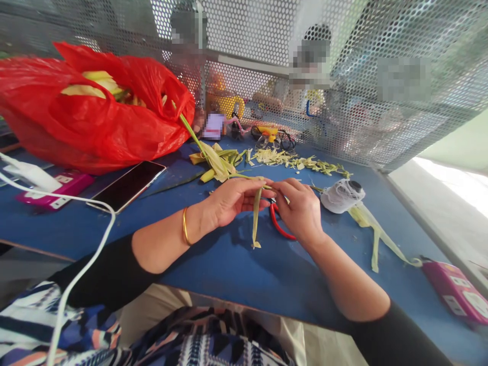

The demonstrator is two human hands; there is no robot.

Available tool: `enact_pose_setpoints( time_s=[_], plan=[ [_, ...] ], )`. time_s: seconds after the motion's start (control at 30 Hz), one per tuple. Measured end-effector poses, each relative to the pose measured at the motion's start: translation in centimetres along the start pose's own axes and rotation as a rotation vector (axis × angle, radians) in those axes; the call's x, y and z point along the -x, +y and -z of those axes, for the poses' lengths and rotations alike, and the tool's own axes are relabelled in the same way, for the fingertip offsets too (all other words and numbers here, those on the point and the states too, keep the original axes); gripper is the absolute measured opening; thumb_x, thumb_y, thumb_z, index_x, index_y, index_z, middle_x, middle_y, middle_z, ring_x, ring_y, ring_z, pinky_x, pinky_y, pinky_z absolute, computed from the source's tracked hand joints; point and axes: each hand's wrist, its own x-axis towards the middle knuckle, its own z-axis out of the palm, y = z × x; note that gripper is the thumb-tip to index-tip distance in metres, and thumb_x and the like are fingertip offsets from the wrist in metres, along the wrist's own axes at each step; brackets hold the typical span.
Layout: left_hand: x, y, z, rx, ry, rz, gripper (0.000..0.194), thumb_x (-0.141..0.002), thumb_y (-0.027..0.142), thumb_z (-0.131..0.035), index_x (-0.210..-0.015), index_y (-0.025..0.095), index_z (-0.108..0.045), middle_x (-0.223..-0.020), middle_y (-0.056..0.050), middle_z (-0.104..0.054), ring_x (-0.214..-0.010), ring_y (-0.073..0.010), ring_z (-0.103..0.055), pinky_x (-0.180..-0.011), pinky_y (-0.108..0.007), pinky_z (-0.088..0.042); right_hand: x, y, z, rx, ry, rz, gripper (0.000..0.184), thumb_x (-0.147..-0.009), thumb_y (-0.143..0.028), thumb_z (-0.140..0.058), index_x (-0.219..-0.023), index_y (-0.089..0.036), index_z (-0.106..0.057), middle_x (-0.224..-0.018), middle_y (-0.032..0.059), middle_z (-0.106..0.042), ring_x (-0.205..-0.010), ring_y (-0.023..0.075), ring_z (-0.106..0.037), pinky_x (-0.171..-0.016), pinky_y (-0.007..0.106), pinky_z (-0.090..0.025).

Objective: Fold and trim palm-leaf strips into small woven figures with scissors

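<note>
My left hand (233, 201) and my right hand (301, 207) meet above the middle of the blue table. Both pinch a thin pale-green corn husk strip (256, 218), whose loose end hangs down from the left fingers. The fingertips partly hide where it is gripped. Beneath the right hand lies a red loop handle (280, 226), like that of scissors, with the rest covered by the fingers. A spool of white thread (340, 197) lies just right of that hand. Beyond the left fingers is a bunch of corn husks (219, 165).
A red plastic bag (125, 132) of husks fills the back left. A phone (127, 187) and a magenta power strip (72, 187) lie before it. Husk scraps (297, 160) line the perforated metal screen (251, 35). Another magenta power strip (457, 290) is at right; a white cable (89, 262) crosses at left.
</note>
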Motion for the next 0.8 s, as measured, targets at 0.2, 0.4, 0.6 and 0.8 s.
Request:
enact_pose_setpoints(
  time_s=[0.2,0.4,0.6,0.8],
  plan=[
    [-0.1,-0.1,-0.2,-0.015,0.063,-0.075,0.012,-0.086,0.008,-0.065,-0.081,0.009,-0.075,-0.072,-0.008,-0.076,-0.059,-0.0120,-0.069,-0.066,-0.023,-0.057,-0.2,0.6,0.5,0.191,0.038,0.100,0.029,-0.098,-0.025,-0.049,-0.082,-0.022,-0.073,-0.076,0.0031,-0.070,-0.072,0.0170,-0.061,-0.076,0.029,-0.041],
    [-0.2,-0.2,-0.1,-0.088,0.117,-0.050,0.015,-0.085,0.008,-0.065,-0.074,0.009,-0.074,-0.066,-0.008,-0.074,-0.054,-0.0126,-0.067,-0.061,-0.023,-0.055,-0.6,1.0,1.0,0.195,-0.002,0.118,0.025,-0.096,-0.023,-0.055,-0.078,-0.021,-0.071,-0.074,0.0024,-0.070,-0.067,0.0161,-0.059,-0.076,0.028,-0.041],
    [-0.5,-0.1,0.3,-0.082,0.104,0.026,0.027,-0.090,0.027,-0.061,-0.073,0.011,-0.074,-0.066,-0.009,-0.074,-0.056,-0.0153,-0.069,-0.060,-0.025,-0.055,-0.7,1.1,1.1,0.212,-0.043,0.086,0.025,-0.096,-0.025,-0.054,-0.079,-0.021,-0.072,-0.074,0.0032,-0.069,-0.067,0.0164,-0.058,-0.077,0.030,-0.040],
    [-0.4,-0.3,0.1,-0.168,0.121,0.016,0.014,-0.081,0.020,-0.071,-0.070,0.012,-0.073,-0.062,-0.006,-0.072,-0.053,-0.0125,-0.065,-0.061,-0.024,-0.054,-0.9,1.2,1.4,0.108,-0.075,0.031,0.024,-0.093,-0.025,-0.055,-0.078,-0.022,-0.073,-0.075,0.0037,-0.070,-0.069,0.0171,-0.059,-0.080,0.034,-0.041]
  ],
)
